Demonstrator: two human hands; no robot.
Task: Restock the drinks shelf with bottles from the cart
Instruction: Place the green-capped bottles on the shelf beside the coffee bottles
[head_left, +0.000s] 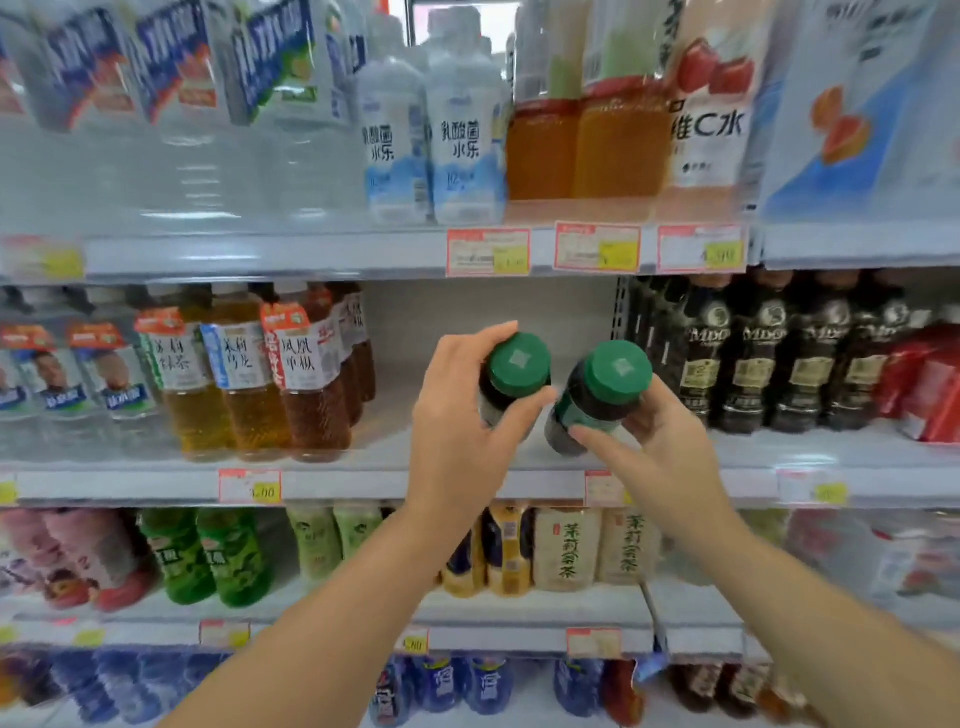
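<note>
We grip one green-capped bottle (511, 382) in our left hand (462, 415) and another bottle (597, 397) in our right hand (657, 439), both short of the shelf's (363, 480) bare gap (483, 312), so neither is placed yet.

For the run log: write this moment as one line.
stage: shelving | left hand: grips left bottle | right hand: grips right bottle | bottles: green caps, tilted, before gap in middle shelf
</note>
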